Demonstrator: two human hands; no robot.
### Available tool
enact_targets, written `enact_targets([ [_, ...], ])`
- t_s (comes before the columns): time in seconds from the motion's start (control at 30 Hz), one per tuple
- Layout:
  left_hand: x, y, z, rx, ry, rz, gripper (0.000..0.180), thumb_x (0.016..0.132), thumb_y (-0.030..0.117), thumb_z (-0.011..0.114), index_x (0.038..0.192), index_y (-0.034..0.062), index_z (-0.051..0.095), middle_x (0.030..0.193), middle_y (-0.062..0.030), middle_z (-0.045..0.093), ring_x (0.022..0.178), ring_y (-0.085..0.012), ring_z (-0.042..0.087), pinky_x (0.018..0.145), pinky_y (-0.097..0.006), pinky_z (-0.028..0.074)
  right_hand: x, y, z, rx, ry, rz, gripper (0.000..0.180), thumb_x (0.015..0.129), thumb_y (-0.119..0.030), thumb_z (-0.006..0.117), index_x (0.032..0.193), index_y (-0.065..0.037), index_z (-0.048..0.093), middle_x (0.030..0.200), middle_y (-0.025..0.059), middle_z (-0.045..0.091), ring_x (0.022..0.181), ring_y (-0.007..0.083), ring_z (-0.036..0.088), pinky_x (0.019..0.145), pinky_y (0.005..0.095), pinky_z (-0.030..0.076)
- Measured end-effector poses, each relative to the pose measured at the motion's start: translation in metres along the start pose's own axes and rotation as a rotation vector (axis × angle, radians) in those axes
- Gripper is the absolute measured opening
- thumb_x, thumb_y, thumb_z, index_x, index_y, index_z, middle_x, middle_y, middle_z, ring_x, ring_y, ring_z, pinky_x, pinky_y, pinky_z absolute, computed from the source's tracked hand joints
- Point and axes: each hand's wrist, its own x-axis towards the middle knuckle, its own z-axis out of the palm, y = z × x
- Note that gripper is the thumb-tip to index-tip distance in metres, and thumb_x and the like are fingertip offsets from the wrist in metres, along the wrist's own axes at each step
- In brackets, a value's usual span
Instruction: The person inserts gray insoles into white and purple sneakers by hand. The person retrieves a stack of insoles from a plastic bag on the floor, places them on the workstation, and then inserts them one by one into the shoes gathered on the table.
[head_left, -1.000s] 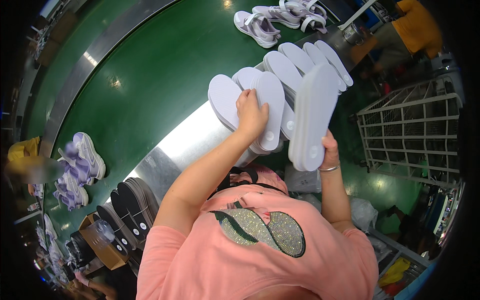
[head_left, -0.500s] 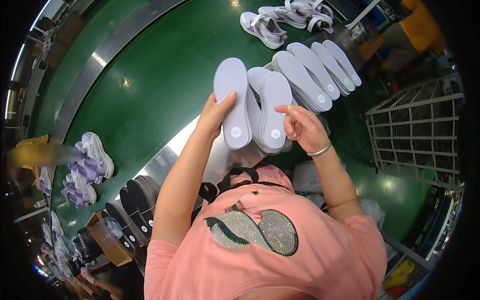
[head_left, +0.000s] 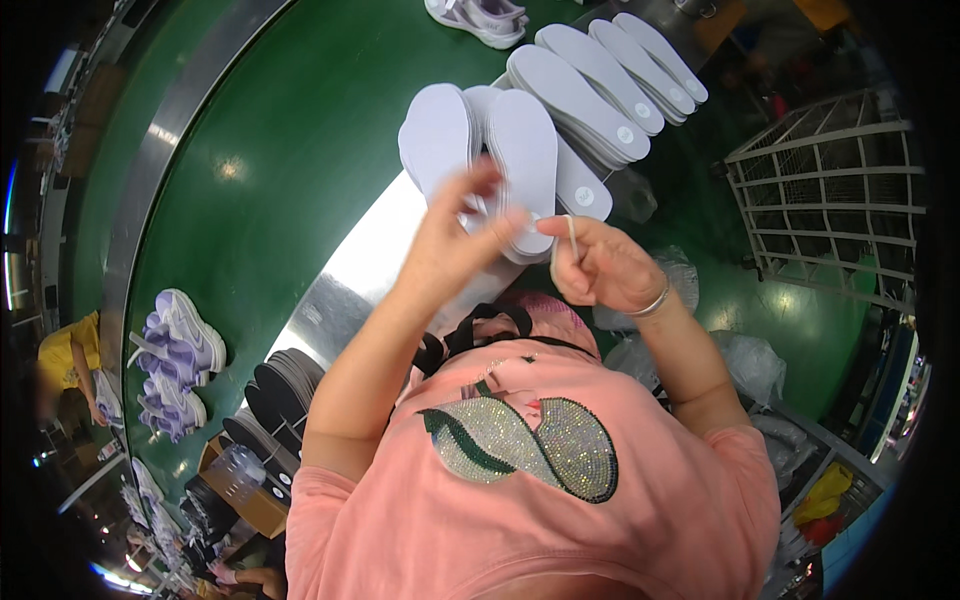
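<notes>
My left hand [head_left: 450, 240] is raised and blurred, its fingers closed at the heel end of a stack of white insoles [head_left: 480, 140] that fans out over the metal ledge [head_left: 350, 280]. My right hand [head_left: 600, 265] is just right of it, pinching a thin pale band [head_left: 570, 232] that stands up beside the stack's heel. A bracelet [head_left: 652, 305] circles the right wrist. A second row of white insoles [head_left: 600, 70] lies beyond, overlapping toward the upper right.
A green conveyor belt [head_left: 270, 150] curves past the ledge, carrying lilac shoes [head_left: 480, 15] and, at the left, more lilac shoes [head_left: 175, 350]. Black insoles [head_left: 275, 390] are stacked at lower left. A wire cage [head_left: 830, 200] and plastic bags [head_left: 745, 365] stand at the right.
The insole stack has come lower and nearer to me. My right hand has left the insole faces and now pinches the thin band at the heel end.
</notes>
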Motion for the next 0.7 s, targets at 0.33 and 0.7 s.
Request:
enact_targets([
  [0.33,-0.045,0.029,-0.024,-0.842,-0.1,-0.035,0.026,0.08,0.022,0.043,0.085,0.0001,0.057,0.094,-0.0086,0.052,0.09,-0.0199,0.047,0.089,-0.034,0.031,0.064,0.005,0.018,0.11,-0.178,0.196,0.03,0.087,-0.021,0.043,0.109,0.0,0.046,0.054,-0.0036,0.037,0.046,0.005,0.033,0.043,0.0184,0.027],
  [0.7,-0.027,0.072,-0.06,-1.153,-0.425,0.384,0.066,0.083,0.026,0.052,0.134,0.0158,0.012,0.12,-0.0207,0.039,0.094,-0.0329,0.052,0.062,-0.037,0.051,0.138,0.097,0.098,-0.309,-0.403,0.758,0.014,0.078,-0.019,0.048,0.078,-0.006,0.05,0.065,0.0025,0.048,0.054,0.0111,0.048,0.047,0.025,0.042],
])
